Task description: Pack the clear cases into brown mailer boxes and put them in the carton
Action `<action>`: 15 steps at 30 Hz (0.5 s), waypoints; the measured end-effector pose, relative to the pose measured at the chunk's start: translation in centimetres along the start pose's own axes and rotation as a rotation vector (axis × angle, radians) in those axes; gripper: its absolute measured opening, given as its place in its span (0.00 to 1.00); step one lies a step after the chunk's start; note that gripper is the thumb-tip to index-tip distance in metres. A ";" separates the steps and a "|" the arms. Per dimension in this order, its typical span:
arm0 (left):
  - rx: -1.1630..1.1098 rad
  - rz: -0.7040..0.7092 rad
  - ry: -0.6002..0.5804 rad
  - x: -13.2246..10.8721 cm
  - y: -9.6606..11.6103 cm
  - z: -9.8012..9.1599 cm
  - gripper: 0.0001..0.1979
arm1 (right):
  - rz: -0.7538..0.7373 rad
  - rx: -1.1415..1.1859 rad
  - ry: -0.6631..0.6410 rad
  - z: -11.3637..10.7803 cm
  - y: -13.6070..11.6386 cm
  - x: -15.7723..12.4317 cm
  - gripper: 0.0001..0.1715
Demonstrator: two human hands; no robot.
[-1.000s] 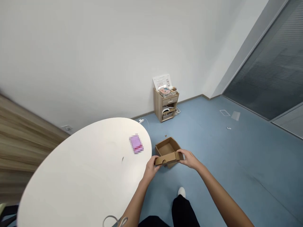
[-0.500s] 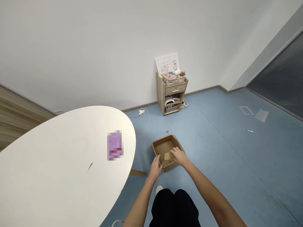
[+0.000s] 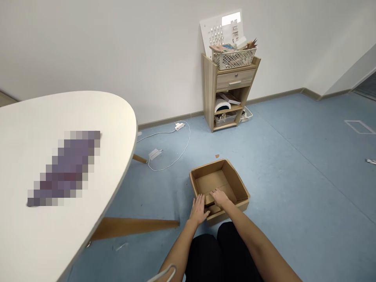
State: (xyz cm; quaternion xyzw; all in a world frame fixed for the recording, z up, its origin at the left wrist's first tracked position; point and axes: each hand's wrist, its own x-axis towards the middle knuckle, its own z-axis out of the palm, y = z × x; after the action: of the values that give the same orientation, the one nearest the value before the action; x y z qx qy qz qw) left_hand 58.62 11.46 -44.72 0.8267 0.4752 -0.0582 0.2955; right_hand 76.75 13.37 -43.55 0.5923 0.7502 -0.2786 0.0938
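An open cardboard box stands on the floor in front of my knees. My left hand lies over the box's left wall near the front corner, fingers stretched out and thumb apart. Inside the box, my right hand has its fingers bent and closed at the edge of a small cardboard flap near the front wall. The fingertips are partly hidden, and the far part of the box bottom shows bare cardboard.
A white table with wooden legs stands at the left, a blurred purple item on it. By the wall is a small wooden cabinet with a white basket on top. A white cable loops over the floor.
The view has moved lower and closer to the box. My right hand has shifted inward along the flap, which now lies lower inside the box. My left hand stays at the left wall.
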 end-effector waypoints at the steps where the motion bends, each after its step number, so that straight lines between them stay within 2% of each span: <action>1: 0.023 0.024 0.009 0.5 -0.3 0.5 0.38 | -0.005 0.022 -0.033 1.2 0.3 0.9 0.29; 4: 0.077 0.110 0.037 1.2 -1.1 2.1 0.35 | -0.006 0.065 -0.114 4.2 1.0 3.2 0.27; 7: 0.103 0.150 0.057 1.4 -1.5 3.2 0.36 | 0.024 0.095 -0.175 6.2 1.6 4.8 0.25; 11: 0.149 0.142 0.078 1.4 -1.5 3.8 0.32 | 0.078 0.167 -0.210 7.7 1.9 6.0 0.28; 15: 0.182 0.134 0.061 1.5 -1.3 3.4 0.27 | 0.098 0.248 -0.185 8.2 1.7 6.3 0.26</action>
State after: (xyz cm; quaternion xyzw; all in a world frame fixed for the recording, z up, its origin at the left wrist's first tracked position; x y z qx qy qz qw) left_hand 59.00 11.27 -48.61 0.8815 0.4202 -0.0561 0.2078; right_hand 74.98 14.56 -53.84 0.6070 0.6683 -0.4177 0.1021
